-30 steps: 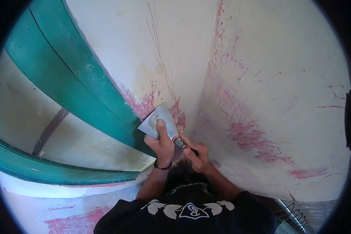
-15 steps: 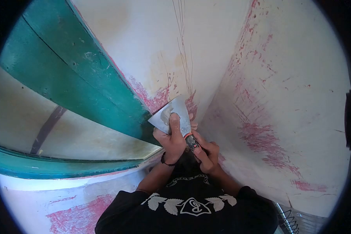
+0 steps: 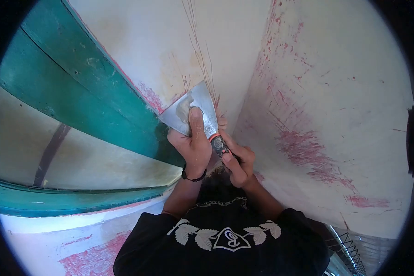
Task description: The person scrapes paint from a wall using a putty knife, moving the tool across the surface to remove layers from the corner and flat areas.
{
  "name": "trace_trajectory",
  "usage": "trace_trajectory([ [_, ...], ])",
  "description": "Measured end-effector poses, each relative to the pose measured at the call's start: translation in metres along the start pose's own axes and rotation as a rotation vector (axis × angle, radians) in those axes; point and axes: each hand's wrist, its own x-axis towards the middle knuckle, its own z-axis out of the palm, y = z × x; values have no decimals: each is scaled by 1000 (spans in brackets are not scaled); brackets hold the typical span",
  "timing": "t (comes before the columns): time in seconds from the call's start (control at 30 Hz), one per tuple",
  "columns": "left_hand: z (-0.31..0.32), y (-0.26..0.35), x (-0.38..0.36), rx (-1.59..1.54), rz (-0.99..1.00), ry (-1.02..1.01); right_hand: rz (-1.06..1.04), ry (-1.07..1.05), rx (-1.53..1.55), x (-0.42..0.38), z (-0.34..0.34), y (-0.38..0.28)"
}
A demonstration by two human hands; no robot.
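A wide scraper [image 3: 208,108] with a triangular metal blade and a dark handle is held by both hands, its broad edge up against the wall [image 3: 161,41]. My left hand [image 3: 193,142] grips the blade, thumb flat on its face and fingers behind it. Around the handle, my right hand [image 3: 239,161] is closed, and some of its fingers are hidden. A greyish patch marks the blade near my left thumb. Red paint traces [image 3: 149,97] show on the wall beside the blade's edge.
A green wooden frame [image 3: 78,73] runs diagonally at left, with a lower green ledge [image 3: 78,202]. The right wall [image 3: 354,119] bears scraped red patches [image 3: 301,147] and meets the other wall at a corner. A metal coil spring [image 3: 352,255] shows at lower right.
Both hands and the scraper have moved up the wall and slightly left in view. The walls have shifted a little left in the picture. The grip is the same.
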Motion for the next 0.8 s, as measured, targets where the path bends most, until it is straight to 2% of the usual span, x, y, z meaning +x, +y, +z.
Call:
trace_trajectory([
  [0.17, -5, -24, -34, -61, -93, 89, 3, -78, -75, -17, -16, 17],
  [0.33, -12, -24, -32, -103, -121, 48, 117, -74, -36, -25, -9, 22],
  [0.43, -9, -21, -31, -97, -105, 32, 68, -56, -46, -21, -10, 15],
  [0.73, -15, -26, -31, -99, -129, 33, 143, -74, -67, -23, -7, 9],
  [0.8, -12, -25, -33, -89, -129, 53, 106, -72, -51, -26, -12, 11],
])
